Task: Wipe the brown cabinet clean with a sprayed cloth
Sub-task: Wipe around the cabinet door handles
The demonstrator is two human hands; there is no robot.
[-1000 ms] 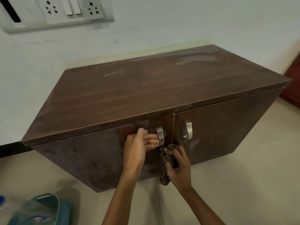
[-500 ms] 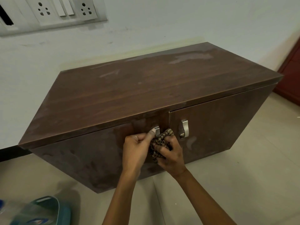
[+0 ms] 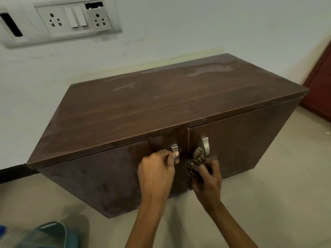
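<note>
Pale floor tiles (image 3: 268, 203) and a white wall (image 3: 179, 33) frame things. Curled fingers (image 3: 162, 155) of the left hand (image 3: 155, 174) pinch, with the thumb, the left handle (image 3: 175, 152), one of two curved metal pulls. The right hand (image 3: 208, 181) clutches a bunched brown-checked cloth (image 3: 197, 157) against the door seam, just below the right handle (image 3: 205, 145). The brown cabinet (image 3: 161, 108), a low wood-grain box with two doors, stands on the tiles against the wall, with pale smears near its top's back edge.

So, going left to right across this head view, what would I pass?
Teal plastic container, left hand, left door handle, checked cloth, right door handle, maroon wooden panel.
</note>
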